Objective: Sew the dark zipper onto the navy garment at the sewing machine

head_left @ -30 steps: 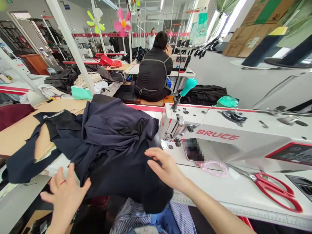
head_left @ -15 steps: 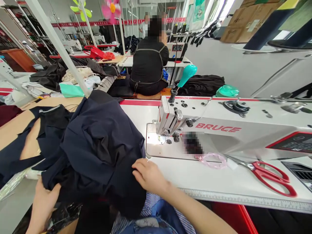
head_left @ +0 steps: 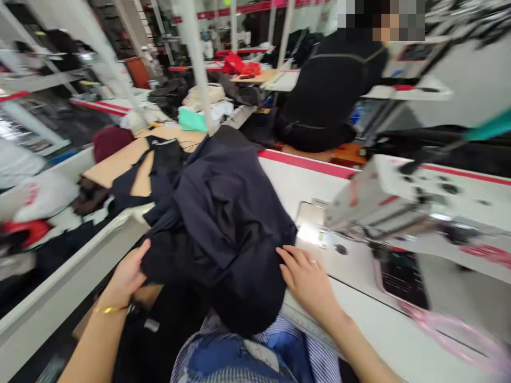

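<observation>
A rumpled dark navy cloth, seemingly a garment piece, lies heaped over the front of the sewing table and hangs down towards my lap. At its left edge my left hand is closed on the cloth, a gold bracelet at the wrist. My right hand rests on the cloth's right edge, fingers stretched out and apart, with a ring on one finger. To the right of that hand stands a white sewing machine, its metal bed plate close to the cloth. The fingertips of my left hand are partly hidden.
A phone with a pink ring strap lies under the machine arm. More dark cut pieces lie on a tan board at left. A person in black sits ahead. White posts rise behind the cloth.
The view has swung left, so everything sits further right and is blurred. My left hand has lifted the cloth's left edge slightly and drawn it inward. My right hand stays at the right edge.
</observation>
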A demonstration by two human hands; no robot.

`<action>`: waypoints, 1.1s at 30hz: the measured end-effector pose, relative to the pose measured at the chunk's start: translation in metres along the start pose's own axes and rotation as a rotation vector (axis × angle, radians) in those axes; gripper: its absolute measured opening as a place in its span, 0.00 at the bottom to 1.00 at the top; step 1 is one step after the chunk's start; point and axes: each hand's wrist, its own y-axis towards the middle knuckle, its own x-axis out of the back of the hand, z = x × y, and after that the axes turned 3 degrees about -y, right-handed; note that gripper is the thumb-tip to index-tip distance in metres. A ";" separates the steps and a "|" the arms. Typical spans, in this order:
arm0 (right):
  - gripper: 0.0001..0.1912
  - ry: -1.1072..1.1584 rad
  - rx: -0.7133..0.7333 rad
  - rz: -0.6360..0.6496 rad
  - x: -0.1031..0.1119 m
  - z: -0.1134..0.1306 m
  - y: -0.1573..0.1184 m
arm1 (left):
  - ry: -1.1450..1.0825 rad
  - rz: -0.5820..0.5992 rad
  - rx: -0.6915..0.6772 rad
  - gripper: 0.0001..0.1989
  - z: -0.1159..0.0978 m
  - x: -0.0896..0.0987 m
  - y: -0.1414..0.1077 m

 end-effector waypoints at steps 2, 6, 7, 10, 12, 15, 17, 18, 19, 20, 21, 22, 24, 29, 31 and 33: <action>0.17 -0.032 0.020 -0.066 -0.008 -0.003 0.000 | -0.069 -0.064 0.014 0.12 0.000 0.003 -0.004; 0.18 -0.035 0.049 -0.122 -0.014 -0.003 -0.001 | -0.166 -0.115 0.005 0.20 0.004 0.007 -0.007; 0.19 -0.035 0.047 -0.120 -0.013 -0.002 -0.001 | -0.196 -0.092 0.000 0.23 0.005 0.007 -0.007; 0.19 -0.042 0.029 -0.102 -0.011 0.000 -0.002 | -0.343 0.103 -0.027 0.33 0.005 0.004 -0.010; 0.19 -0.046 0.018 -0.096 -0.010 0.000 -0.002 | -0.441 0.249 -0.056 0.38 0.004 0.000 -0.013; 0.20 -0.042 0.016 -0.105 -0.011 0.000 -0.001 | -0.508 0.339 -0.088 0.42 0.001 -0.005 -0.017; 0.20 -0.031 0.024 -0.109 -0.012 0.000 0.000 | -0.529 0.369 -0.092 0.43 0.000 -0.008 -0.019; 0.20 -0.027 0.027 -0.109 -0.012 -0.001 0.000 | -0.537 0.379 -0.093 0.44 0.000 -0.008 -0.020; 0.20 -0.023 0.027 -0.107 -0.012 -0.001 -0.001 | -0.544 0.386 -0.092 0.44 0.000 -0.009 -0.020; 0.19 -0.020 0.025 -0.104 -0.012 -0.001 -0.001 | -0.551 0.389 -0.091 0.44 0.000 -0.009 -0.020; 0.19 -0.020 0.022 -0.101 -0.011 -0.001 -0.001 | -0.557 0.387 -0.091 0.44 0.000 -0.010 -0.021; 0.19 -0.021 0.019 -0.099 -0.011 0.000 -0.001 | -0.562 0.382 -0.088 0.44 0.001 -0.010 -0.021; 0.19 -0.024 0.014 -0.093 -0.010 0.000 -0.002 | -0.566 0.370 -0.079 0.43 0.003 -0.010 -0.022; 0.19 -0.015 0.016 -0.081 -0.009 -0.001 -0.002 | -0.565 0.366 -0.061 0.43 0.008 -0.008 -0.021; 0.19 -0.006 0.013 -0.083 -0.009 -0.001 -0.002 | -0.563 0.380 -0.067 0.44 0.009 -0.006 -0.020; 0.18 0.002 0.004 -0.081 -0.010 -0.001 -0.001 | -0.558 0.407 -0.075 0.44 0.011 -0.005 -0.020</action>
